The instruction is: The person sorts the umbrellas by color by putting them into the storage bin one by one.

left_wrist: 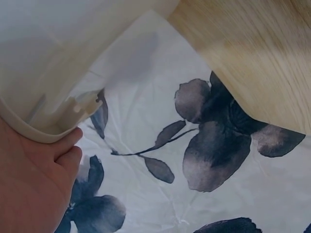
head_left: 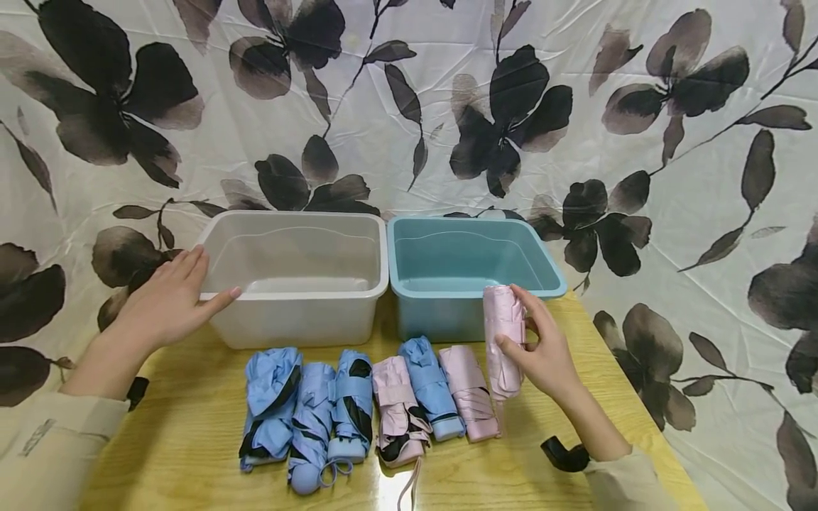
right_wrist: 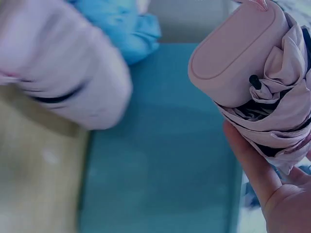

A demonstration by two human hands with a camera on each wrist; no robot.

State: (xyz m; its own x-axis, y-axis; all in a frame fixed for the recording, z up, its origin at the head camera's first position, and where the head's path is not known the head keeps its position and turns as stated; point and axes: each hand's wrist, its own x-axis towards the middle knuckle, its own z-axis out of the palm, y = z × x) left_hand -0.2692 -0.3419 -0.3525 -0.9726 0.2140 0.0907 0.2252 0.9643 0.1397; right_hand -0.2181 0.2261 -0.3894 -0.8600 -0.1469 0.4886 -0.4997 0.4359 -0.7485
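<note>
My right hand point(head_left: 544, 348) grips a folded pink umbrella point(head_left: 502, 341) upright in front of the blue bin point(head_left: 476, 294). In the right wrist view, the flat pink end point(right_wrist: 238, 51) of this umbrella shows beside my fingers. My left hand point(head_left: 169, 298) rests at the left rim of the grey bin point(head_left: 294, 297), its fingers straight and the thumb near the front corner. The left wrist view has the hand point(left_wrist: 36, 179) against the bin's rim. Closest to the held umbrella lies another pink folded umbrella point(head_left: 466, 387) on the table.
More folded umbrellas lie in a row before the bins: blue ones at left point(head_left: 271, 397), a pink one point(head_left: 396, 404) and a blue one point(head_left: 429, 387) mid-row. The wooden table's right edge point(head_left: 629, 383) slants beside my right arm. A floral cloth point(head_left: 409, 106) hangs behind.
</note>
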